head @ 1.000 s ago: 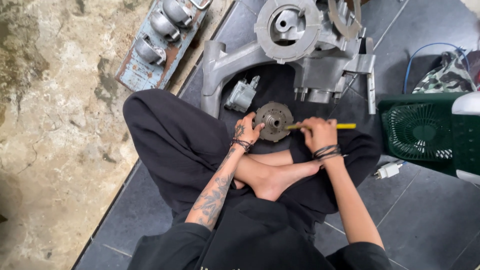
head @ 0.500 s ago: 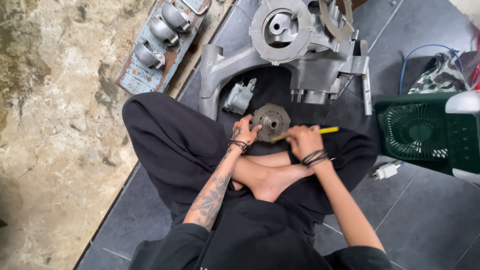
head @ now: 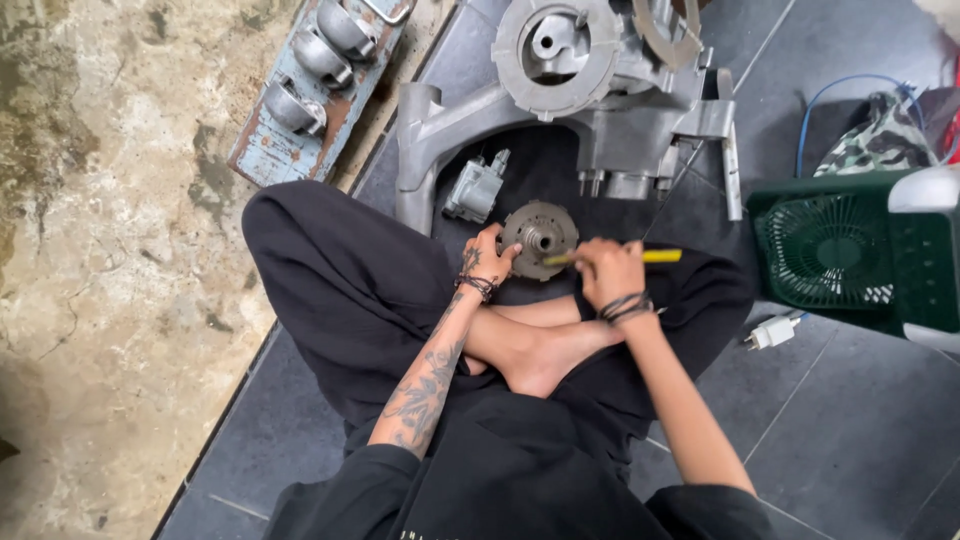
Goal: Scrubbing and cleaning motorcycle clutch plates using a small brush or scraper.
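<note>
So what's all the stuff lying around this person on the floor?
Round toothed metal disc: one, grey-brown, on the dark tiles before the crossed legs.
Yellow tool: one, tip at the disc.
Engine casing: one, silver, beyond the disc.
Small metal part: one, grey, inside the casing's arm.
Rusty tray: one, pale blue, top left, holding metal cups.
Fan: one, green, right.
Plug: one, white, below the fan.
Left hand: steadies the disc.
Right hand: grips the tool.
</note>
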